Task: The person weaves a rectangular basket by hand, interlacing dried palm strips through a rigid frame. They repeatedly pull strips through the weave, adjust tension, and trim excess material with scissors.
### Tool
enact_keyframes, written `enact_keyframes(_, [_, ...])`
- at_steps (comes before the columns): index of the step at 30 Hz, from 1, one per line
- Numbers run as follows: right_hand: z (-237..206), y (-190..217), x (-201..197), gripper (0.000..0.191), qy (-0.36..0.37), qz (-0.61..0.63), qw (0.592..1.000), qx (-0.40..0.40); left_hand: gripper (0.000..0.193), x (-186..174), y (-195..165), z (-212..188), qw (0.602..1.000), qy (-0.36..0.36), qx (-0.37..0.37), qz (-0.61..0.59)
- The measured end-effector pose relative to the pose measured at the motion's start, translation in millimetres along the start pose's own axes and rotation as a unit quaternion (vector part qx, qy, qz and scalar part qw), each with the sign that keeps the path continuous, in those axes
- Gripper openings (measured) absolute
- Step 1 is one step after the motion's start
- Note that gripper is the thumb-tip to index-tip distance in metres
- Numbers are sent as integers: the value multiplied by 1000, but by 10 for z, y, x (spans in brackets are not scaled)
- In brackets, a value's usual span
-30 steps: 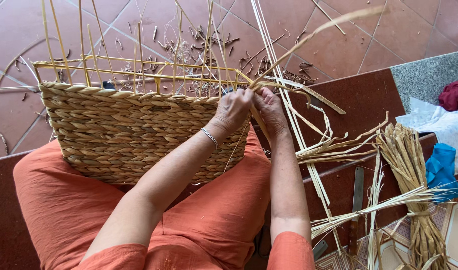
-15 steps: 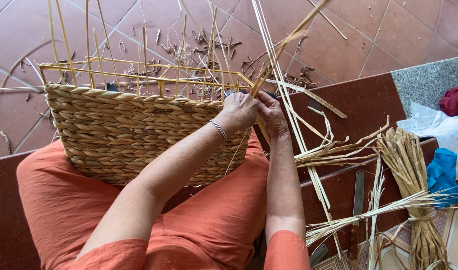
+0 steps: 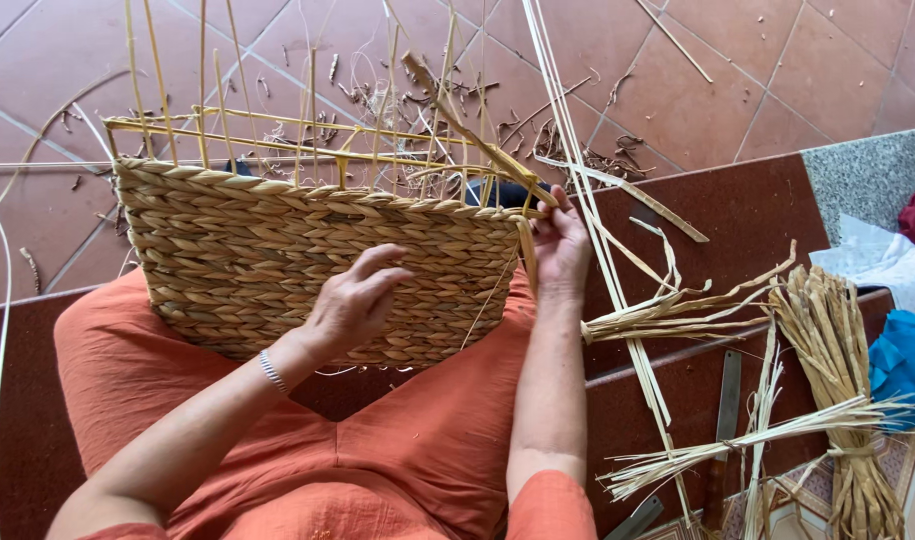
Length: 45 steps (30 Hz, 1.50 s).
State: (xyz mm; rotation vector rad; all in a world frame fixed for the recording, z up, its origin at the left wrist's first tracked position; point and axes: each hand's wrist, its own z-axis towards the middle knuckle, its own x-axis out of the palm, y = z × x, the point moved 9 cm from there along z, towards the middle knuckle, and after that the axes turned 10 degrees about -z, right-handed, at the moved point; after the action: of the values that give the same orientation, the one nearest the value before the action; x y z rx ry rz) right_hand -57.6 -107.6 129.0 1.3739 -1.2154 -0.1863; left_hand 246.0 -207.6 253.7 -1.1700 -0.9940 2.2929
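Half-woven tan straw basket (image 3: 308,260) light, stiff-ish; left hand (image 3: 353,300) loose against wall, right hand (image 3: 561,245) pinching rim strand (image 3: 527,255) — brittle.

Single head-worn cam, pitched steeply down over the wearer's lap. Close range: forearms enter from the bottom edge, woven basket (image 3: 318,265) on the orange-clad knees fills centre-left. Top of frame faces away from the body onto the tiled floor (image 3: 738,80); right side catches the dark red bench (image 3: 738,220) and the straw bundle (image 3: 838,370). No second view, so nothing overlaps.
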Motion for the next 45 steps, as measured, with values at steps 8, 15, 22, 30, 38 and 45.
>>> enact_keyframes(8, [113,284,374,25,125,-430,893,-38,27,-74,305,-238,998,-19,-61,-2])
enact_keyframes(15, [572,-273,-632,34,-88,78,989,94,29,-29,425,-314,999,-37,-38,-6])
enact_keyframes(22, [478,158,-928,35,-143,114,983,4,24,19,427,-309,998,-3,-59,-1])
enact_keyframes(30, [-478,1385,332,33,-60,-321,890,-318,26,342,-7,290,996,-20,36,-73])
enact_keyframes(38, [-1477,996,1545,7,81,-582,634,-503,43,1180,170,1222,855,19,-125,-502])
enact_keyframes(45, [-989,432,382,32,9,-448,887,-113,28,1279,517,1273,961,-27,-136,-240])
